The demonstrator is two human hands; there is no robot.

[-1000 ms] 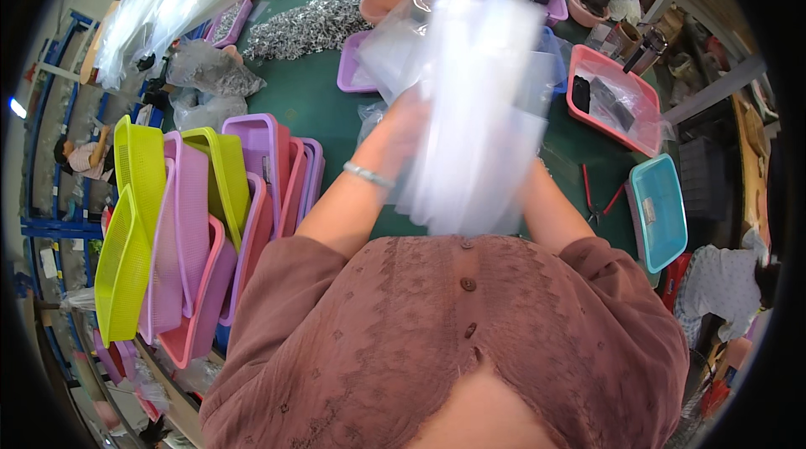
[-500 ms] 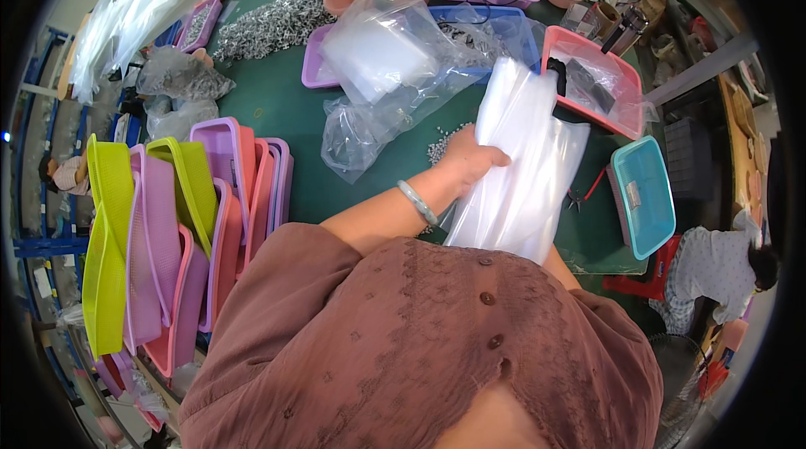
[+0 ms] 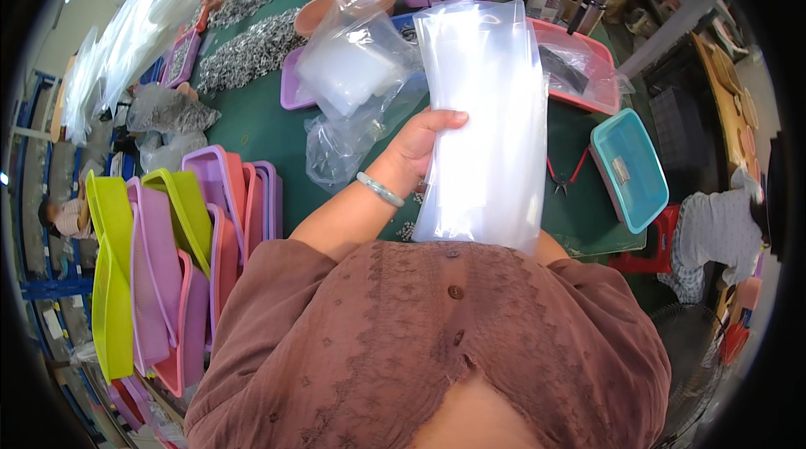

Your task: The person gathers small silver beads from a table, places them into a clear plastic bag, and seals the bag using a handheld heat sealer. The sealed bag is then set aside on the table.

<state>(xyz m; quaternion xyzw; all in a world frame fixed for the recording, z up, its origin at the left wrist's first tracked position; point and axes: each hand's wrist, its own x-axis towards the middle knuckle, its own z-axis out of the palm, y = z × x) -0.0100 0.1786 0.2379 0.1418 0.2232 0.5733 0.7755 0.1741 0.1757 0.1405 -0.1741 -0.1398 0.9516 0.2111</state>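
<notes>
A stack of clear plastic bags (image 3: pixel 487 126) stands up in front of my chest, long and glossy. My left hand (image 3: pixel 424 143) grips its left edge, thumb on the near face and the other fingers behind. A pale bangle (image 3: pixel 379 190) circles that wrist. Only a bit of my right forearm (image 3: pixel 550 247) shows at the stack's lower right; the bags hide the right hand, so its grip cannot be seen. Small metal pieces (image 3: pixel 406 232) lie on the table beside my left forearm. Red-handled pliers (image 3: pixel 561 180) rest to the right of the bags.
The green table (image 3: pixel 252 113) carries a heap of metal parts (image 3: pixel 252 50), a bag of clear sheets (image 3: pixel 348 80), a pink tray (image 3: pixel 600 54) and a turquoise basket (image 3: pixel 651 189). Nested colored baskets (image 3: pixel 155 273) stand at left. Another person (image 3: pixel 714 235) is at right.
The bag stack has swung upright and shifted left, its face now turned toward me. My left hand has moved left with it and still holds the edge.
</notes>
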